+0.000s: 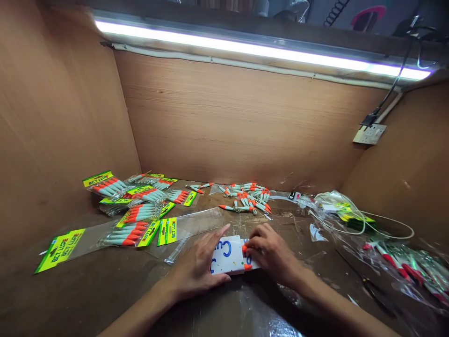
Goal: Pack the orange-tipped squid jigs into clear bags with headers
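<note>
A white folded card holder (227, 256) with blue handwriting lies in front of me on the table. My left hand (198, 262) grips it from the left, thumb along its near edge and fingers along the far edge. At its right end, orange tips of fishing lures (247, 267) show against the card. The fingers of my right hand (270, 250) are pinched together over an orange-tipped lure there, and they partly hide it. Just beyond the holder, more loose white-and-orange lures (250, 202) are piled. An opened clear bag with a yellow-green header (167, 231) lies beyond my left hand.
Filled lure packets (140, 213) are heaped at the left, with a long header bag (59, 250) nearer. On the right are a white cord (393, 235), yellow-green headers (354, 219), red-and-white lures in plastic (403, 267) and dark-handled pliers (377, 290). Wooden walls enclose the table.
</note>
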Action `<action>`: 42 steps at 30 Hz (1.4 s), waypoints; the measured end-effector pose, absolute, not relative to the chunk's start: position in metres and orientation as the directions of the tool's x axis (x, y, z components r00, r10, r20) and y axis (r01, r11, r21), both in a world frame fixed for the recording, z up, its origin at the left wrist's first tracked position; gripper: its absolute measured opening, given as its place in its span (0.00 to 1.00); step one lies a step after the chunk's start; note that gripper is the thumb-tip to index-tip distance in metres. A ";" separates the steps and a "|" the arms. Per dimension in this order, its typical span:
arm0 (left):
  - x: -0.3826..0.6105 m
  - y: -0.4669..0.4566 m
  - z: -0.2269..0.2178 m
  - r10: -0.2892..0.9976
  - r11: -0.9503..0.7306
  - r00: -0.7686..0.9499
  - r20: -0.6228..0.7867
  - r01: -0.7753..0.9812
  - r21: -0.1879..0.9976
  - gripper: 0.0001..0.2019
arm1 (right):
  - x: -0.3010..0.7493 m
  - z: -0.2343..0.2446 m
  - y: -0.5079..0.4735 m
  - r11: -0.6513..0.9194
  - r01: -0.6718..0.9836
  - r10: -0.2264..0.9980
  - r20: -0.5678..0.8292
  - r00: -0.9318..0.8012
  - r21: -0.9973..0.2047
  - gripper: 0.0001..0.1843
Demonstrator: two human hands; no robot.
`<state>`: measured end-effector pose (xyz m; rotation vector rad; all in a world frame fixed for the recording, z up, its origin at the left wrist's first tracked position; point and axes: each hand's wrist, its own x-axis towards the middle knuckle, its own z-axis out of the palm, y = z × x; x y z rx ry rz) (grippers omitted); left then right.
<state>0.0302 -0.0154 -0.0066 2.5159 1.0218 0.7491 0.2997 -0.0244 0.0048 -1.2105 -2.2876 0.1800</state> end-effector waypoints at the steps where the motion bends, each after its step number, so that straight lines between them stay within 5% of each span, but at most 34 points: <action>1: 0.032 -0.017 -0.007 0.713 -0.694 0.610 0.347 0.541 0.475 0.56 | 0.292 0.001 -0.027 0.635 0.715 0.755 0.432 -0.494 -0.292 0.07; 4: 0.033 -0.017 -0.008 0.709 -0.696 0.617 0.341 0.536 0.478 0.57 | 0.283 -0.004 -0.028 0.717 0.667 0.678 0.423 -0.602 -0.202 0.08; 9: 0.028 -0.012 -0.013 0.707 -0.699 0.625 0.331 0.551 0.455 0.58 | 0.308 0.014 0.012 0.755 0.547 0.652 0.318 -0.689 -0.363 0.09; 14: 0.025 -0.010 -0.016 0.696 -0.711 0.637 0.331 0.548 0.440 0.59 | 0.323 0.034 0.097 0.539 0.822 0.829 0.290 -0.479 -0.183 0.15; 20: 0.024 -0.010 -0.015 0.699 -0.705 0.644 0.309 0.552 0.444 0.60 | 0.292 0.033 0.160 0.629 0.757 0.775 0.215 -0.594 -0.177 0.17; 26: 0.023 -0.013 -0.015 0.691 -0.708 0.660 0.296 0.534 0.462 0.60 | 0.282 0.043 0.178 0.661 0.660 0.742 0.177 -0.647 -0.358 0.07; 31: 0.024 -0.014 -0.018 0.689 -0.705 0.664 0.290 0.522 0.480 0.60 | 0.309 0.061 0.153 0.578 0.582 0.781 0.183 -0.597 -0.572 0.26; 36: 0.024 -0.013 -0.020 0.681 -0.713 0.668 0.300 0.512 0.479 0.61 | 0.332 0.060 0.092 0.173 0.184 0.838 0.047 -0.544 -0.968 0.29; 39: 0.024 -0.011 -0.020 0.674 -0.721 0.670 0.309 0.506 0.474 0.60 | 0.343 0.054 0.061 0.001 0.041 0.844 -0.021 -0.536 -0.999 0.26; 42: 0.023 -0.009 -0.018 0.690 -0.710 0.648 0.322 0.519 0.477 0.59 | 0.355 0.049 0.042 0.013 0.186 0.828 -0.094 -0.553 -0.982 0.22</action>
